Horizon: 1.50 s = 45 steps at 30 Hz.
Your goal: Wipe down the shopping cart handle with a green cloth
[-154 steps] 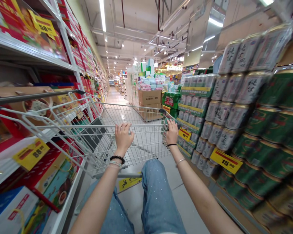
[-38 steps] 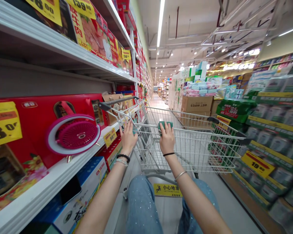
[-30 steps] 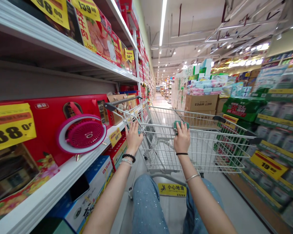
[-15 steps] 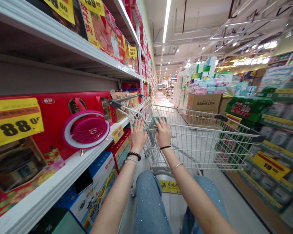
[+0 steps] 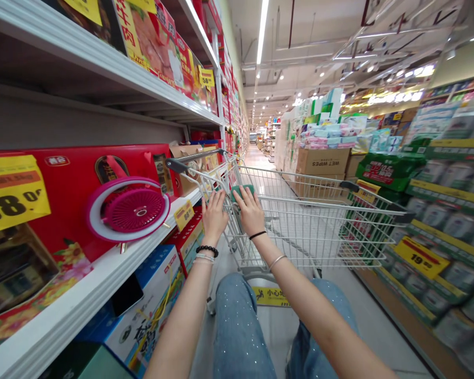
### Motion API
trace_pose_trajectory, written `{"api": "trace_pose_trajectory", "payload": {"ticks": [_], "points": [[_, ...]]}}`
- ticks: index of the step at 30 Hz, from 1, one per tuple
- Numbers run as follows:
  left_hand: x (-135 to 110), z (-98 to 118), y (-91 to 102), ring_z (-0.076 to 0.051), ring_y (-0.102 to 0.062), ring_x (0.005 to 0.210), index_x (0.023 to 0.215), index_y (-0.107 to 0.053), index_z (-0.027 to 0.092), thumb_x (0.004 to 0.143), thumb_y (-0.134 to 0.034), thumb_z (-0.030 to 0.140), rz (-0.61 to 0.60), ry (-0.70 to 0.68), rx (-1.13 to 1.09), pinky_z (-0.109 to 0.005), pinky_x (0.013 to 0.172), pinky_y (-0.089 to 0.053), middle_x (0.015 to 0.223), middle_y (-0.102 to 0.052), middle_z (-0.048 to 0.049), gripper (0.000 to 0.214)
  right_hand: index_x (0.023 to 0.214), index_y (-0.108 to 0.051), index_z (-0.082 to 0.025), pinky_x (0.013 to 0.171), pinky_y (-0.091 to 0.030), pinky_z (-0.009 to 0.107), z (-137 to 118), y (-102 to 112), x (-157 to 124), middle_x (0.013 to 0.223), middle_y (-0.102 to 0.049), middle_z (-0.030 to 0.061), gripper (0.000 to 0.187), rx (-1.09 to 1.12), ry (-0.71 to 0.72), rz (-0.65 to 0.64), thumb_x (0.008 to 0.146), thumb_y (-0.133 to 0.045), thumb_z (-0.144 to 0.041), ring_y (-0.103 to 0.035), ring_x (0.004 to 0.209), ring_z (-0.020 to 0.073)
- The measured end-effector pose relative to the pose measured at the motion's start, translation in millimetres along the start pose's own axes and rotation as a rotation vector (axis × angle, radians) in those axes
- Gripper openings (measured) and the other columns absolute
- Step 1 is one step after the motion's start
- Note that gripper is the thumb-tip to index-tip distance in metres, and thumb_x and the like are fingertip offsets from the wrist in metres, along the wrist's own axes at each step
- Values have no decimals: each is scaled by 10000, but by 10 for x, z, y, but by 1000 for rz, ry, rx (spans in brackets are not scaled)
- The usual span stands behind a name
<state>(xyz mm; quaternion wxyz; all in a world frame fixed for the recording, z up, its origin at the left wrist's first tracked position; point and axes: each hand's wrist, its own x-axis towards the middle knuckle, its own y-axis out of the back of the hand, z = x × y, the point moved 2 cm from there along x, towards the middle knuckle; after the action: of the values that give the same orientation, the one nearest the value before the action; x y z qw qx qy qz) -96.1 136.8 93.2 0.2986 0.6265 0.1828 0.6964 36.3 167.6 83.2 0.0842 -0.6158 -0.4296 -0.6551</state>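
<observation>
Left hand [image 5: 214,217]: palm down, wrist straight, fingers curled closed around the wire rail of a shopping cart [image 5: 300,202]
Right hand [image 5: 250,211]: forearm angled inward, fingers wrapped over a green grip [image 5: 243,191] on the cart, just beside the left hand
Cart: alongside a white shelf [image 5: 102,268] – a pink fan [image 5: 128,209] on a red box [image 5: 63,168] near the left hand

A shopping cart [image 5: 300,237] stands in the aisle, with shelves [image 5: 102,68] along its left side and stacked cans [image 5: 454,226] to its right. On the lower shelf, a fan [image 5: 128,209] sits against a box [image 5: 63,173]. Ahead, cardboard boxes [image 5: 323,161] stand beneath stacked packs [image 5: 327,134]. A floor sign [image 5: 270,296] lies just behind the cart.
</observation>
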Motion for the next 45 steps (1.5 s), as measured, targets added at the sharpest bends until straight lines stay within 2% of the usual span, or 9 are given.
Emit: {"api": "trace_pose_trajectory", "payload": {"ticks": [7,11,16,19,25,30,34,38,45], "points": [[10,3,-92,-228,-289,1486,1475,-423,190,760,-450,93,23,16,-32,-489,1265,-114,1555,-416,-51,722,1428,-511,-208,1223,-223,511,661,151,-410,1520,-466,86,607,-52,-229,212,885,-313,-22,-275,1491,204],[11,28,-158,-232,-273,1492,1479,-412,184,760,-468,113,55,30,-76,-495,1262,-113,1556,-417,-58,724,1461,-468,-185,1213,-206,563,425,-99,-285,1537,-435,118,607,-14,-297,288,894,-304,-39,-231,1506,231],[17,30,-81,-213,-281,1489,1466,-434,203,823,-400,119,15,46,-85,-505,1255,-122,1554,-419,-47,649,1452,-482,-209,1228,-229,476,-115,-303,22,1542,-433,84,530,12,-50,126,953,-345,-93,-306,1480,208],[19,16,-1,-203,-292,1484,1456,-449,221,870,-338,123,-1,47,-73,-519,1252,-115,1551,-424,-32,605,1464,-463,-219,1229,-242,448,-103,-241,31,1555,-412,73,513,-7,49,61,972,-363,-114,-320,1474,198],[33,-4,43,-202,-312,1476,1443,-472,228,889,-321,134,1,58,-79,-527,1253,-84,1527,-460,-27,582,1437,-501,-250,1227,-252,439,727,86,-381,1507,-482,65,548,-121,103,92,967,-298,-56,-387,1439,176],[46,16,-6,-210,-319,1472,1435,-486,218,878,-333,130,27,71,-115,-527,1254,-86,1519,-473,-40,584,1412,-534,-220,1226,-229,510,1569,492,-789,1494,-499,94,563,-221,-115,220,934,-286,-54,-326,1472,203],[56,54,-73,-215,-309,1477,1430,-488,212,854,-354,121,65,91,-157,-523,1254,-89,1519,-472,-50,598,1463,-462,-195,1217,-208,565,1849,697,-873,1545,-423,107,613,-212,-291,314,892,-291,-53,-226,1508,222],[65,100,-130,-226,-290,1485,1419,-497,209,826,-388,117,89,125,-219,-522,1253,-101,1527,-461,-50,609,1511,-382,-202,1206,-165,621,1578,573,-695,1580,-358,110,656,-124,-396,310,882,-275,-48,-174,1520,248],[51,93,-134,-226,-282,1489,1430,-482,218,823,-401,121,90,110,-207,-523,1252,-106,1531,-455,-51,620,1484,-425,-191,1230,-191,482,221,99,-57,1578,-373,97,535,-35,-127,-45,960,-345,-114,-261,1494,223]]}}
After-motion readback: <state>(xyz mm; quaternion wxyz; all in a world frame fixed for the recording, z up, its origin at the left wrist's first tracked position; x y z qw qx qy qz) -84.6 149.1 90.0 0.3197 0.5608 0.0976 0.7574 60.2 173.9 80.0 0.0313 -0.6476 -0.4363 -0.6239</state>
